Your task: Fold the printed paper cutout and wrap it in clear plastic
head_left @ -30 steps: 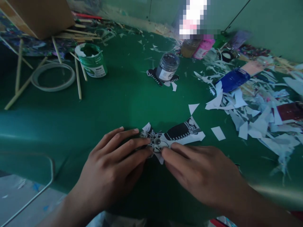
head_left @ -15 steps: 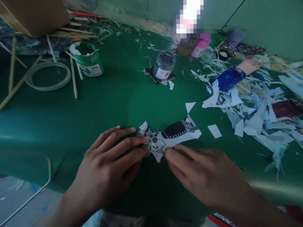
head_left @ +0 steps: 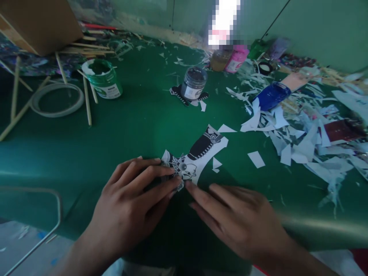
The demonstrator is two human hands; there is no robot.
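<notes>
Partly under left fingers [head_left: 156, 173], printed paper cutout [head_left: 198, 161]

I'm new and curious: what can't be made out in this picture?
All in the head view:
Printed paper: partly hidden under the left hand.
Box: cut off by the top edge.
Black cutout: middle hidden by the grey jar.
Green jar: label too small to read.

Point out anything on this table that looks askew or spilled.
The blue jar and dark red jar lie on their sides among paper scraps, while the green jar stands upright. No spill shows clearly.
</notes>
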